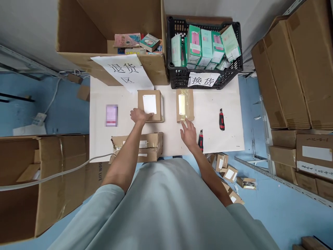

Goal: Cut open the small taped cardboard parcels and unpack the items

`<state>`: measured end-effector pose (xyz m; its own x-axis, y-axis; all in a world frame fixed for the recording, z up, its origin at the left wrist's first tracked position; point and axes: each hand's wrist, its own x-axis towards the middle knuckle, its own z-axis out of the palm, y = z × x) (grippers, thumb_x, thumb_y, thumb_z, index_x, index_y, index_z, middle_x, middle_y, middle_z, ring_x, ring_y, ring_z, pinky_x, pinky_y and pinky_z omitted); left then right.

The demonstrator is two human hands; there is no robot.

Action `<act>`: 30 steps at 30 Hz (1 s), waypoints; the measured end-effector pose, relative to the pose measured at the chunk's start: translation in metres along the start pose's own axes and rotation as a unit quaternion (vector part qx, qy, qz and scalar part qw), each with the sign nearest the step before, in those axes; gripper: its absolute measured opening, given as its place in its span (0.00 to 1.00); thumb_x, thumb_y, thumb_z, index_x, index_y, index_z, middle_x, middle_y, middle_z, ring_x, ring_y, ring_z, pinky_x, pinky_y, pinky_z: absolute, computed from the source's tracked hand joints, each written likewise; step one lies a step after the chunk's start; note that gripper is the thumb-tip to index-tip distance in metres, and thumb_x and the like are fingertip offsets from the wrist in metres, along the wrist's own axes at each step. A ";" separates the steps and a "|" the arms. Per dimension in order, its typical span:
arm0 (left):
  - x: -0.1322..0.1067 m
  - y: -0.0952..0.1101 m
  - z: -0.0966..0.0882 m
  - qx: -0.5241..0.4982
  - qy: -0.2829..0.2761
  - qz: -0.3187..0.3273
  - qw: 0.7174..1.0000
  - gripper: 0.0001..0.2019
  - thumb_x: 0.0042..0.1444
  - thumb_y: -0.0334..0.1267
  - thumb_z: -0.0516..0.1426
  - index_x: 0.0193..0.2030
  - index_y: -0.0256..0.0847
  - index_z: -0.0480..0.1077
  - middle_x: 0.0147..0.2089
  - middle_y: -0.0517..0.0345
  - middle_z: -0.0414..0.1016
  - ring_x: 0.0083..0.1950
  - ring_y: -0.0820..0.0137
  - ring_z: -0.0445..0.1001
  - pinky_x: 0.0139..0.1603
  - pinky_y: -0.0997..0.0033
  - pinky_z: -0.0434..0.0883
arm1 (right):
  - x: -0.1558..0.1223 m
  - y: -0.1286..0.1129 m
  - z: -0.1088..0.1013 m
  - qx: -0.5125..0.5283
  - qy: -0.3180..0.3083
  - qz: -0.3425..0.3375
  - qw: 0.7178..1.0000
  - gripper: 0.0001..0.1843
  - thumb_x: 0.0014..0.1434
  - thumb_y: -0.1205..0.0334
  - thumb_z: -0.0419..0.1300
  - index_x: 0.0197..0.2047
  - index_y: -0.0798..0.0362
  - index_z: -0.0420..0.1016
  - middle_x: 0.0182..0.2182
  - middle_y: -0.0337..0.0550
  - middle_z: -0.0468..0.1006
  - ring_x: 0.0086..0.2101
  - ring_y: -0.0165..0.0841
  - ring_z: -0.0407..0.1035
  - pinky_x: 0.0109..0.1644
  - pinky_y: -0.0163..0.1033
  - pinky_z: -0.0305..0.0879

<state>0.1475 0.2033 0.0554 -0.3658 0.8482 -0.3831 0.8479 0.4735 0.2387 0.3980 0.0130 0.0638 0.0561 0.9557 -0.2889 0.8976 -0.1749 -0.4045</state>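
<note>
My left hand [141, 115] rests at the lower left edge of a square cardboard box [158, 104] that carries a white label; the fingers are spread and the thumb lies across the box's front. Just below a narrower taped carton [189, 104] with a pale yellow label, my right hand [189, 134] is open, its fingertips touching or nearly touching the carton's near edge. A red and black utility knife [201, 140] lies beside my right wrist, and a second utility knife [221, 121] is farther right. Under my left forearm sits a longer taped cardboard box [156, 146].
At the back stand a large open carton [104, 67] with books and a black crate [179, 81] of green-and-white boxes, each with a paper sign. A blurred pink item [111, 115] lies left on the white table [213, 139]. A grey cable [78, 168] crosses the left side.
</note>
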 end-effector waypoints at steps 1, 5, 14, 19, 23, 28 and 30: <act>-0.006 0.006 0.000 0.007 0.011 -0.010 1.000 0.53 0.49 0.56 0.80 0.71 0.27 0.63 0.73 0.14 0.67 0.78 0.29 0.67 0.77 0.33 0.69 | 0.000 0.000 0.000 0.001 0.000 -0.002 1.000 0.33 0.81 0.64 0.51 0.85 0.56 0.65 0.85 0.59 0.58 0.80 0.53 0.55 0.81 0.59 0.60; -0.047 0.047 0.010 0.035 0.045 0.067 0.996 0.40 0.58 0.43 0.74 0.71 0.27 0.63 0.75 0.19 0.66 0.78 0.34 0.66 0.79 0.37 0.65 | -0.001 0.003 -0.001 -0.002 -0.006 -0.008 1.000 0.33 0.81 0.64 0.51 0.85 0.56 0.65 0.85 0.58 0.58 0.80 0.53 0.56 0.80 0.60 0.62; -0.094 0.061 0.026 -0.042 -0.025 0.240 0.970 0.24 0.72 0.44 0.61 0.71 0.36 0.71 0.73 0.30 0.69 0.77 0.39 0.67 0.78 0.44 0.67 | 0.003 0.017 -0.011 0.029 -0.009 -0.043 0.999 0.32 0.80 0.63 0.52 0.83 0.57 0.69 0.85 0.59 0.60 0.78 0.55 0.60 0.78 0.63 0.68; -0.083 0.037 0.022 -0.031 -0.115 0.113 0.986 0.25 0.70 0.48 0.66 0.67 0.39 0.68 0.64 0.35 0.77 0.68 0.44 0.77 0.69 0.51 0.73 | -0.004 0.037 -0.003 0.063 0.064 0.004 0.996 0.35 0.82 0.58 0.49 0.86 0.56 0.62 0.86 0.63 0.55 0.74 0.57 0.68 0.73 0.63 0.76; -0.091 0.048 0.031 -0.018 -0.135 0.121 0.983 0.19 0.71 0.46 0.64 0.63 0.42 0.69 0.62 0.38 0.77 0.62 0.48 0.80 0.65 0.53 0.75 | -0.002 0.058 0.005 0.079 0.055 0.037 0.995 0.37 0.80 0.56 0.50 0.87 0.56 0.57 0.85 0.67 0.54 0.76 0.59 0.67 0.63 0.61 0.83; -0.098 0.089 0.049 -0.057 -0.136 0.139 0.979 0.28 0.66 0.41 0.69 0.69 0.39 0.70 0.68 0.32 0.74 0.62 0.44 0.84 0.66 0.49 0.78 | 0.023 0.094 -0.013 0.081 0.069 0.073 0.992 0.38 0.79 0.57 0.53 0.86 0.57 0.59 0.85 0.67 0.55 0.79 0.55 0.62 0.72 0.60 0.77; -0.097 0.104 0.054 -0.096 -0.132 0.171 0.972 0.31 0.64 0.39 0.70 0.72 0.39 0.70 0.67 0.33 0.76 0.61 0.46 0.85 0.65 0.49 0.79 | 0.032 0.110 -0.025 0.088 0.081 0.084 0.989 0.38 0.78 0.57 0.54 0.86 0.58 0.60 0.85 0.67 0.55 0.78 0.56 0.63 0.74 0.61 0.74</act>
<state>0.2917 0.1578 0.0690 0.0580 0.8850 -0.4621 0.8057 0.2318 0.5450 0.5098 0.0298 0.0316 0.2799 0.9324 -0.2287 0.7800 -0.3598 -0.5121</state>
